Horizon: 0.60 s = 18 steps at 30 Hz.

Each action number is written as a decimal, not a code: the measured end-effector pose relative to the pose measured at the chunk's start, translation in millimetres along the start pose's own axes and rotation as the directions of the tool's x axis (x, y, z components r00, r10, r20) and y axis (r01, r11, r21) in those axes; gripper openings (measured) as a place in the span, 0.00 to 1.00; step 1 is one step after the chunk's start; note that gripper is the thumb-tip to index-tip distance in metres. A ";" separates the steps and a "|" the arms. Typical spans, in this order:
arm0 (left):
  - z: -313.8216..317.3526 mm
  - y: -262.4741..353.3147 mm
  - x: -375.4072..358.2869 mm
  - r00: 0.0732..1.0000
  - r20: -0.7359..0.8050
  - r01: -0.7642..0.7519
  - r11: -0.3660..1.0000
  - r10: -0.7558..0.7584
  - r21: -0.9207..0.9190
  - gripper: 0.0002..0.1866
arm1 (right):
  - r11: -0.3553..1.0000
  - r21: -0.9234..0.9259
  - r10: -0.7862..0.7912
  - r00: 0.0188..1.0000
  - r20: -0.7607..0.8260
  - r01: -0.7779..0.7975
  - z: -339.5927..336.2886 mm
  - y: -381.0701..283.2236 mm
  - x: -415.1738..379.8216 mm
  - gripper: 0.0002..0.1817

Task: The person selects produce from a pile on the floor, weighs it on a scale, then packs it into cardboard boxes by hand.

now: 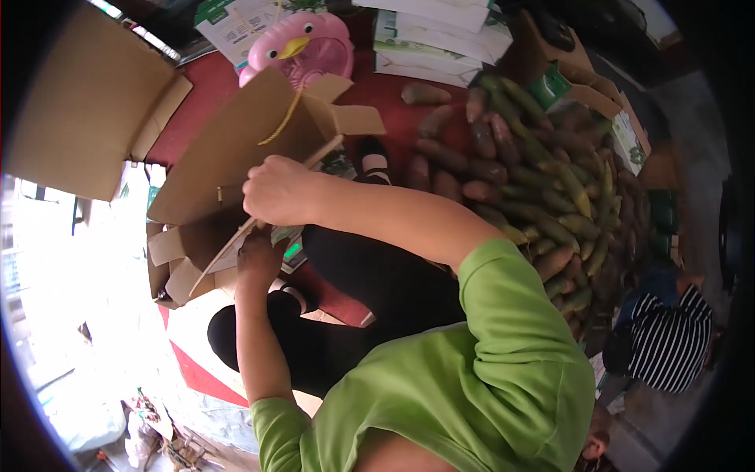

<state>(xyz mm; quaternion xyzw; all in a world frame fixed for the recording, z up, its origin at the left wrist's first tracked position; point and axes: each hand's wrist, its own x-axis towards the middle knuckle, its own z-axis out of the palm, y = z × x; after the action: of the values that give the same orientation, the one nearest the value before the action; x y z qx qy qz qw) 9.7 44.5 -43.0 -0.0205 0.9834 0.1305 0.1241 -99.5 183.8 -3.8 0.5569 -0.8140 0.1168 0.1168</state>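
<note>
My right hand (pixel 277 191) is closed in a fist on the edge of a cardboard flap, seen nearly edge-on, of an open cardboard box (pixel 228 157). Just below it, my left hand (pixel 259 253) has its fingers curled at the same flap; its fingertips are partly hidden. A yellow rope handle (pixel 283 122) hangs from the box's far panel. Beside my left hand, a scale's lit green display (pixel 292 250) shows, the rest mostly covered by the box and my arms. What lies inside the box is hidden.
To the right lies a large pile of long green and reddish-brown produce (pixel 543 181). A pink duck-faced basin (pixel 303 47) and white cartons (pixel 432 43) stand beyond the box. Another cardboard box (pixel 86 94) is far left. A person in a striped shirt (pixel 672 338) is at right.
</note>
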 end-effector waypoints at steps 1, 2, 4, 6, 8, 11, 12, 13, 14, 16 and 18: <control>-9.4 5.4 -2.3 1.000 -0.008 0.015 1.000 -0.015 0.001 0.21 | 0.991 0.132 0.029 0.999 0.030 -0.033 -7.3 2.1 -1.4 0.11; -20.3 11.3 -4.8 1.000 0.003 0.014 0.995 -0.014 -0.100 0.16 | 0.963 0.259 0.055 0.996 0.066 -0.070 -14.7 4.6 -2.7 0.13; -30.5 22.3 -11.7 0.984 -0.169 -0.095 0.964 0.053 -0.250 0.07 | 0.863 0.478 0.152 0.986 0.068 -0.166 -29.8 19.4 -1.7 0.15; -41.6 32.1 -18.0 0.927 -0.348 -0.209 0.963 0.140 -0.169 0.08 | 0.697 0.649 0.363 0.931 0.048 -0.305 -32.2 43.4 -5.1 0.17; -43.6 28.1 -21.5 0.788 -0.564 -0.322 0.946 0.246 -0.038 0.15 | 0.716 0.546 0.537 0.843 -0.034 -0.434 -31.5 79.1 -7.5 0.15; -58.1 32.0 -18.8 0.693 -0.669 -0.265 0.958 0.269 0.112 0.27 | 0.680 0.381 0.688 0.725 -0.037 -0.626 -20.6 129.6 -13.3 0.13; -56.3 29.5 -18.3 0.765 -0.613 -0.208 0.977 0.196 0.053 0.32 | 0.682 0.379 0.686 0.727 -0.035 -0.625 -11.6 141.7 -14.6 0.13; -55.7 28.9 -18.0 0.765 -0.614 -0.206 0.977 0.192 0.049 0.32 | 0.673 0.310 0.700 0.714 0.028 -0.672 -2.7 151.2 -15.5 0.15; -56.5 28.5 -17.6 0.766 -0.616 -0.148 0.983 0.183 0.109 0.32 | 0.663 0.237 0.713 0.696 0.087 -0.710 7.7 157.9 -15.7 0.16; -61.0 27.2 -15.9 0.767 -0.618 -0.086 0.982 0.173 0.169 0.32 | 0.683 0.179 0.705 0.703 0.091 -0.708 22.6 161.5 -12.2 0.17; -65.1 27.5 -15.8 0.690 -0.718 0.017 0.989 0.094 0.145 0.34 | 0.696 0.123 0.701 0.707 0.097 -0.707 36.2 164.2 -9.3 0.18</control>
<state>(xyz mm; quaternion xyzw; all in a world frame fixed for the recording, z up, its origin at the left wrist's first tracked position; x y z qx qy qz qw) 7.5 54.1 28.7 -0.0407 0.9597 0.0450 -0.2743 -251.7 238.2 -50.9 0.2128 -0.9561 0.2017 0.0035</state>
